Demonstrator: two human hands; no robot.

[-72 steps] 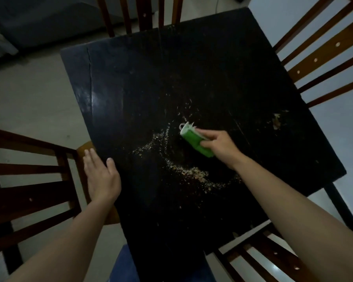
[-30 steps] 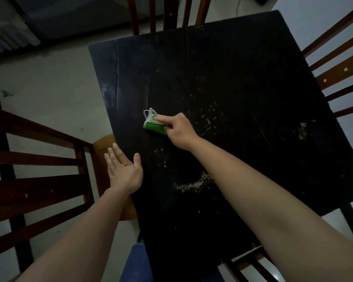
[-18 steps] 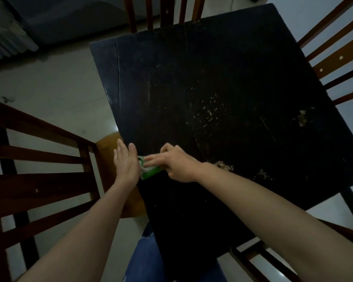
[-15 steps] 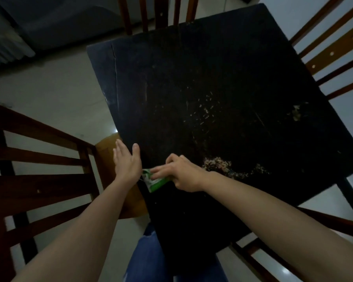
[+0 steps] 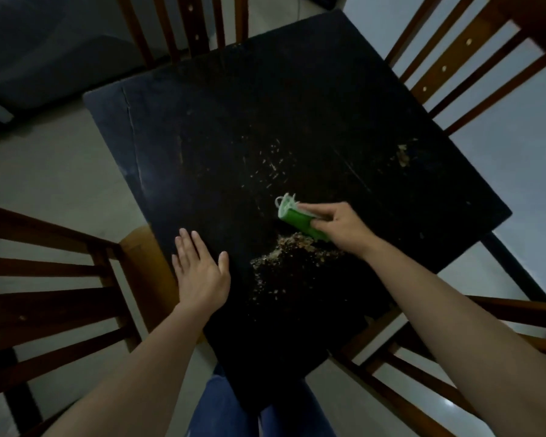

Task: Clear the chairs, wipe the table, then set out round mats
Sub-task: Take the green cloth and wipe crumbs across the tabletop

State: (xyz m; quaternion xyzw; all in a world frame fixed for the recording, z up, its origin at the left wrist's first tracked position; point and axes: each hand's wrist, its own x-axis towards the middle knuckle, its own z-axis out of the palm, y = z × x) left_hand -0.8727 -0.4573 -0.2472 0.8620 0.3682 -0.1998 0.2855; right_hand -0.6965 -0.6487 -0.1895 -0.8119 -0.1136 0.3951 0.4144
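A pale floor (image 5: 60, 171) spreads beneath everything, with a glossy sheen at lower right. A dark grey sofa-like piece (image 5: 44, 55) stands at upper left, something pale and unclear beside its left end.

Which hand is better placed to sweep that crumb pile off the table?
Right. The right hand grips the green cloth beside the crumb pile; the left hand is flat and empty near the edge of the table, likelier to catch crumbs.

Matt, scuffed dark wooden table (image 5: 312, 99); varnished brown wooden chairs (image 5: 473, 58); green cloth (image 5: 298, 220).
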